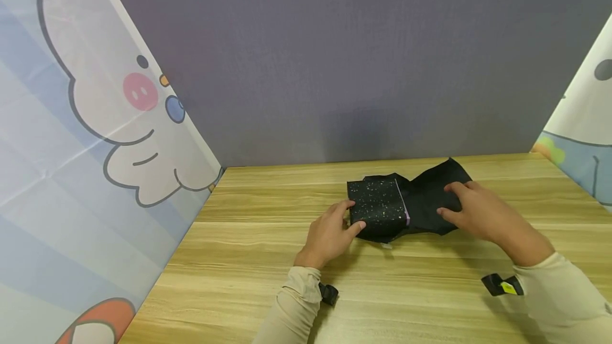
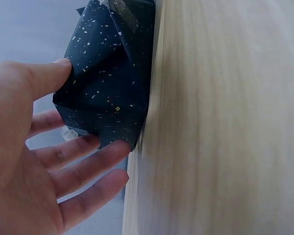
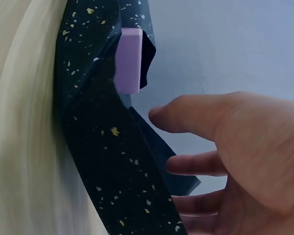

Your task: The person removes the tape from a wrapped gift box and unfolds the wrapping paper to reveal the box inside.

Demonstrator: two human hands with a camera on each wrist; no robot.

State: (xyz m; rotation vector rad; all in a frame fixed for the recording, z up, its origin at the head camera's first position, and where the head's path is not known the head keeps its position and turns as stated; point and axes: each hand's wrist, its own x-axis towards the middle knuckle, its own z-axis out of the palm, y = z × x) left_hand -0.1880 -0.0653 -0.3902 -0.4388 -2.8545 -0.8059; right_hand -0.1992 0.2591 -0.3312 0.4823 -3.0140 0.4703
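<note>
A package in black gift wrapping paper with white and gold specks [image 1: 376,203] lies on the wooden table. Its left end is folded shut, with clear tape on it in the left wrist view. A lilac box [image 3: 129,61] shows its end inside the paper's opening at the right. Beyond it spreads a loose black paper flap [image 1: 425,203]. My left hand [image 1: 330,232] touches the folded left end, thumb and fingers spread and lightly bent. Beside the loose flap, my right hand [image 1: 485,211] has thumb and fingertips apart; contact with the paper is unclear.
The wooden table [image 1: 229,275] runs back to a grey panel [image 1: 354,57]. Cartoon-printed sheets stand on the left [image 1: 110,94] and the right [image 1: 580,115]. Black straps hang at the left wrist [image 1: 329,294] and the right wrist [image 1: 494,284].
</note>
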